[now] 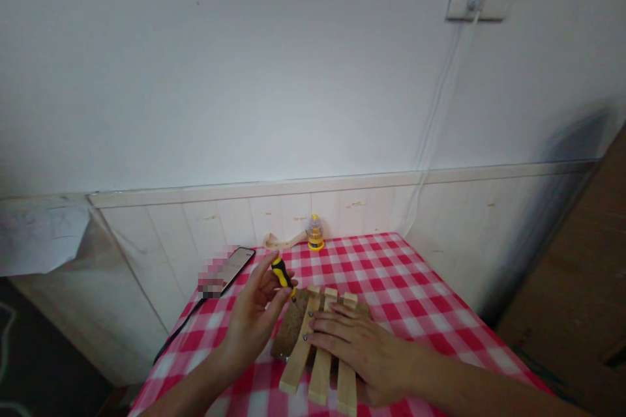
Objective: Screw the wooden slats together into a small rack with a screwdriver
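My left hand (259, 303) pinches a short yellow-and-black screwdriver (282, 273), its lower end tilted toward the wooden pieces. Pale wooden slats (320, 371), three of them, lie side by side across a brown board (288, 326). Two metal screws (308, 326) stick up from the leftmost slat, just below the screwdriver and apart from it. Flat over the middle and right slats rests my right hand (359, 345), fingers stretched out and touching the wood. It covers part of the slats and the board.
A phone (237, 267) with a black cable lies at the table's left edge. Against the wall stand a yellow screwdriver-bit holder (315, 234) and a curved wooden piece (283, 241). A red-and-white checked cloth (381, 267) covers the table. A white cable hangs from a wall socket (476, 0).
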Demonstrator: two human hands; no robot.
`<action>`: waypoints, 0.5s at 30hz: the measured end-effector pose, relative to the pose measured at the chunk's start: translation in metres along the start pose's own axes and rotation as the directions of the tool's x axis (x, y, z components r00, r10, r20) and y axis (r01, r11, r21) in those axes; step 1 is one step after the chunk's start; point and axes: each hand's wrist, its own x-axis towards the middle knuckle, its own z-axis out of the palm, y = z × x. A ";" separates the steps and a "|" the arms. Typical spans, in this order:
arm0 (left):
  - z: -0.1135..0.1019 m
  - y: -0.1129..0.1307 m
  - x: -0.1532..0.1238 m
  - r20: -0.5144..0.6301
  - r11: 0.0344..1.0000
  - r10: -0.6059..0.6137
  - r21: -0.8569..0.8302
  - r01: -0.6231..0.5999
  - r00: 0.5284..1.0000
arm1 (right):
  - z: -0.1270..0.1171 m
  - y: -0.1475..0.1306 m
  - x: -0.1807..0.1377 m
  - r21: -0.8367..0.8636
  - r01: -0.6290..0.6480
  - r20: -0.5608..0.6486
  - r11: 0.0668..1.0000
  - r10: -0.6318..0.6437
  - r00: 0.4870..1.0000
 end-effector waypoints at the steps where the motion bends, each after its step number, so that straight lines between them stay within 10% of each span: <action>1: -0.003 0.005 0.001 0.021 1.000 0.008 0.021 -0.008 1.000 | -0.003 -0.002 0.000 -0.014 -0.003 0.014 1.000 0.004 1.000; 10: -0.012 0.033 0.003 -0.029 0.964 0.117 0.245 -0.107 0.993 | -0.047 -0.044 -0.042 -0.177 -0.056 -0.138 0.983 0.032 0.990; 15: 0.022 0.039 0.005 0.042 0.947 0.202 0.248 -0.206 0.979 | -0.062 -0.068 -0.020 0.123 -0.321 -0.529 0.939 0.336 0.779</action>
